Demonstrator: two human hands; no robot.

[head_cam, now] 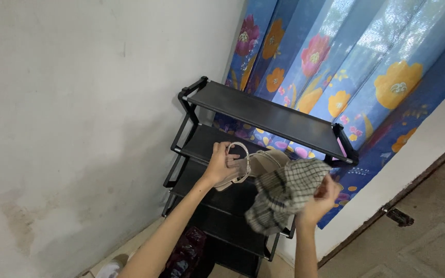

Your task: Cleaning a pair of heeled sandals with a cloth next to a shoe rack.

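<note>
Sandal and cloth held over the rack

The left hand (pixel 223 163) grips a beige sandal (pixel 253 166) by its strap, above the black rack's (pixel 263 116) middle shelves; the right hand (pixel 319 202) clutches a checked cloth (pixel 280 194) just beside the sandal, before the floral curtain (pixel 346 67).

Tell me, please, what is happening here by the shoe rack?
A person stands over a black shoe rack set against a flowered blue curtain. The left hand grips a beige strappy sandal by its straps, above the rack's lower shelves. The right hand holds a bunched checked cloth against the sandal.
</note>
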